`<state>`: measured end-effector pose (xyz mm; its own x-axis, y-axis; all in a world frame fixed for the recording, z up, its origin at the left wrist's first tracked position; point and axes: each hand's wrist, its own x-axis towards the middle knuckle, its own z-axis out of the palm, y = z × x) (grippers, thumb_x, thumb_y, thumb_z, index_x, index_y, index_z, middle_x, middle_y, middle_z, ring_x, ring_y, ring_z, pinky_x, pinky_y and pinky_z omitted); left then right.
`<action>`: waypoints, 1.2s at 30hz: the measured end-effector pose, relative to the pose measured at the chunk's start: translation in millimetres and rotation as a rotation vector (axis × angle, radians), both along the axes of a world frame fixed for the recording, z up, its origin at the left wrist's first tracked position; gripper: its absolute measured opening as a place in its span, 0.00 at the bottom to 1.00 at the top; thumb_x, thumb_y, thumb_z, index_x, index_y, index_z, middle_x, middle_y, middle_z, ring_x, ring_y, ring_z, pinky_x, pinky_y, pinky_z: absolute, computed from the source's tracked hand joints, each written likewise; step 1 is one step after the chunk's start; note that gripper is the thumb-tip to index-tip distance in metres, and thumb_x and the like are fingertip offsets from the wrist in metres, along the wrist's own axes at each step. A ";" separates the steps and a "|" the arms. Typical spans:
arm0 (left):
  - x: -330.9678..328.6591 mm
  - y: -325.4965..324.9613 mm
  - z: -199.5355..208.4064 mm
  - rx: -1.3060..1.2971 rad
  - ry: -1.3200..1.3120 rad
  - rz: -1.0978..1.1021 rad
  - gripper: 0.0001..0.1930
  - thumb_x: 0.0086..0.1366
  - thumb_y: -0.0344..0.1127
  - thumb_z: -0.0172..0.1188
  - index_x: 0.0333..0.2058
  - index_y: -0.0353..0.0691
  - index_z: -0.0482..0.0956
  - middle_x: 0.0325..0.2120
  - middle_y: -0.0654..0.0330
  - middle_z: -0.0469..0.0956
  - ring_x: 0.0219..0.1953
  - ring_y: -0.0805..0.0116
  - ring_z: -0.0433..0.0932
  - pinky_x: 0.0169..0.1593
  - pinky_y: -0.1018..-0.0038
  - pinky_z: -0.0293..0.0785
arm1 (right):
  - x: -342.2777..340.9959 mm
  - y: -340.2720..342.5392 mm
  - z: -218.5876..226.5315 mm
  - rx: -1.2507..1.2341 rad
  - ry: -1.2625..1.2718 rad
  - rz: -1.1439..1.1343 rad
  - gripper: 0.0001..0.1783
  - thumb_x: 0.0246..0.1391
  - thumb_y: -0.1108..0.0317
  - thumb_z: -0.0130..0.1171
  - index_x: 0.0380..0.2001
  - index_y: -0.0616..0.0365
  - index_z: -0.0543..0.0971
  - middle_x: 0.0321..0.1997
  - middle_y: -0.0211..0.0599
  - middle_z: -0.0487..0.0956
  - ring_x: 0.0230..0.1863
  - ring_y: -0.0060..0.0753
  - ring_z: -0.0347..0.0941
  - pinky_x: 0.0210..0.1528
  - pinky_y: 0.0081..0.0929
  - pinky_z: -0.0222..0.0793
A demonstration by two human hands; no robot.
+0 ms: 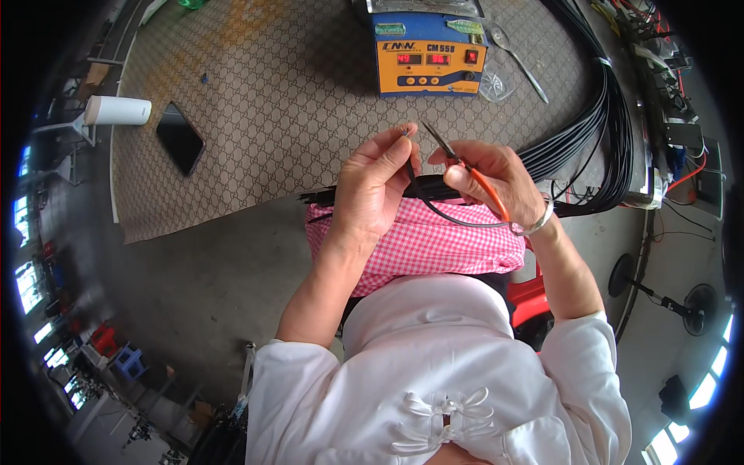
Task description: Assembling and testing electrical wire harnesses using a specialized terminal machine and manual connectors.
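My left hand (376, 174) pinches the stripped-looking end of a thin black cable (435, 211) between thumb and forefinger. From there the cable sags in a loop across to my right wrist. My right hand (496, 174) is closed round a slim tool with a pointed metal tip and orange handle (490, 194); its exact kind is hard to make out. The tip points up, just right of the cable end and apart from it. Behind my hands a thick bundle of black cables (616, 151) curves over the table, its cut ends lying at the front edge.
A blue and yellow control box (430, 54) with red displays stands at the table's back. Right of it lie a spoon (521, 66) and clear plastic (496, 84). A phone (180, 139) and white cup (118, 111) are left. Pink checked cloth (434, 248) covers my lap.
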<state>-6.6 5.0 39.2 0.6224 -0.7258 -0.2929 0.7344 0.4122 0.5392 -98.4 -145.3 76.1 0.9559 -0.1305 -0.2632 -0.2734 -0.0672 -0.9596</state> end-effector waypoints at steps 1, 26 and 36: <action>-0.7 -0.8 2.1 0.012 0.011 0.011 0.10 0.58 0.30 0.55 0.39 0.33 0.74 0.24 0.63 0.73 0.27 0.76 0.70 0.36 0.81 0.67 | 0.6 2.7 -3.1 -0.031 -0.038 0.006 0.24 0.46 0.49 0.58 0.29 0.65 0.76 0.15 0.23 0.64 0.19 0.14 0.58 0.19 0.17 0.55; -3.1 1.6 -11.8 0.072 -0.013 0.034 0.10 0.58 0.28 0.54 0.39 0.36 0.74 0.27 0.63 0.74 0.31 0.76 0.72 0.40 0.78 0.69 | 3.3 13.8 -15.2 -0.163 -0.071 -0.046 0.21 0.47 0.54 0.60 0.26 0.66 0.76 0.13 0.27 0.65 0.17 0.15 0.57 0.17 0.19 0.54; -3.1 1.2 -12.2 0.069 -0.014 0.019 0.09 0.58 0.29 0.54 0.39 0.36 0.74 0.27 0.63 0.74 0.31 0.75 0.72 0.39 0.78 0.69 | 2.4 18.3 -19.5 -0.165 -0.131 -0.078 0.19 0.47 0.57 0.60 0.23 0.66 0.75 0.14 0.32 0.66 0.17 0.17 0.59 0.18 0.21 0.57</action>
<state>-9.6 6.2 27.0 0.6400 -0.6925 -0.3330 0.7193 0.3875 0.5766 -95.9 -127.0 56.5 0.9658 -0.2368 -0.1060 -0.1573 -0.2097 -0.9650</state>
